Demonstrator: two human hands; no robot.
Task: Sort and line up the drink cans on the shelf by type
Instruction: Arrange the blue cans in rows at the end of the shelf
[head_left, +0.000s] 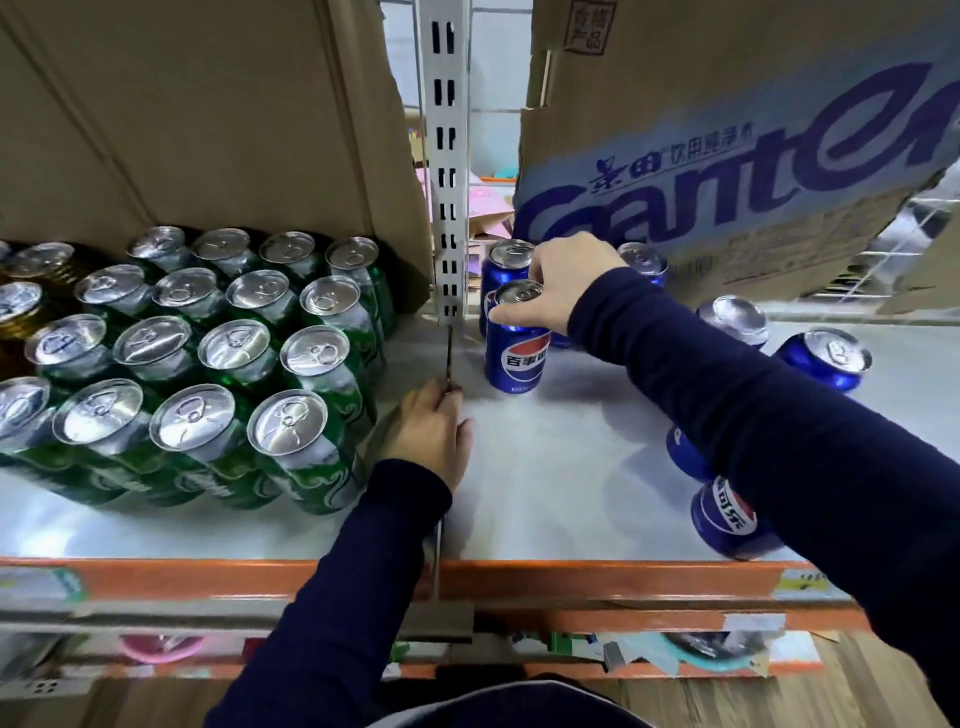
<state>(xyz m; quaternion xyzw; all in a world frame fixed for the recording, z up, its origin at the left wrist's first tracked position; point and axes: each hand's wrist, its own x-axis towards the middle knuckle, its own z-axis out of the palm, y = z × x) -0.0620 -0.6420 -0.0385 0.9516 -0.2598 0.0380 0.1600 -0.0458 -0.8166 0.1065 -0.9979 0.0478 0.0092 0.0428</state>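
A blue cola can (516, 358) stands upright on the white shelf (561, 493) just right of the slotted upright post (445, 156). My right hand (563, 283) grips its top rim from above. A second blue can (506, 265) stands directly behind it. Several other blue cans are scattered to the right, one upright (735, 319), one tilted (826, 358), and two near the front edge (727, 514), partly hidden by my right sleeve. Green cans (291, 447) stand in tidy rows on the left. My left hand (434, 431) rests flat on the shelf beside the divider, holding nothing.
A plain cardboard box (208, 104) hangs over the green cans. A printed blue and white carton (727, 156) sits over the back right. Gold-coloured cans (21, 312) show at the far left. An orange shelf rail (571, 577) runs along the front edge.
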